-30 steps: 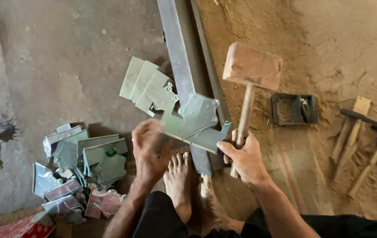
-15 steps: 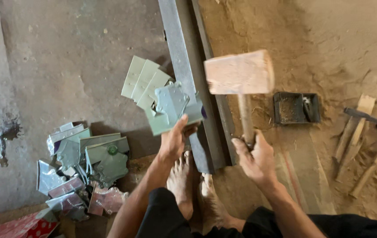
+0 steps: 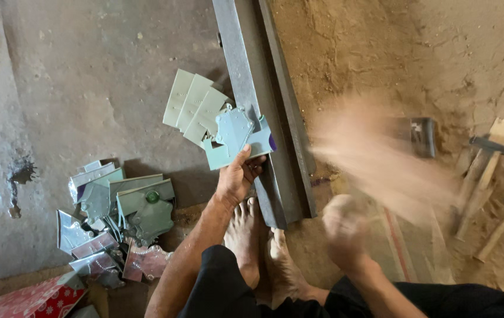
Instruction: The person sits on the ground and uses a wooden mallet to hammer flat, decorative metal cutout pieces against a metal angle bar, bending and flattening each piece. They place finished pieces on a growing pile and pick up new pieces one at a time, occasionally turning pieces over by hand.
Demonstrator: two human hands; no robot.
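dirt floor point(image 3: 87, 88), left fingers point(image 3: 246, 162) grasping metal piece point(image 3: 237, 138) on beam point(image 3: 252, 76); right hand point(image 3: 343, 227) clenching blurred mallet point(image 3: 381, 156)

A rough metalworking workshop: dirt floor point(image 3: 381, 53), steel beam point(image 3: 264, 118), heaped sheet-metal pieces point(image 3: 122, 218), wooden-handled hammers point(image 3: 493, 176).

Bare forearms, no sleeves, bare left hand point(image 3: 237, 179), bare feet point(image 3: 264, 250), black trousers point(image 3: 222, 288)

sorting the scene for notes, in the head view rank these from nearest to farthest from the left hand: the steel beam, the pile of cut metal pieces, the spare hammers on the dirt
Measured from the left hand:
1. Steel beam, just to its right, next to the fingers.
2. Pile of cut metal pieces, lower left on the concrete.
3. Spare hammers, far right on the dirt.
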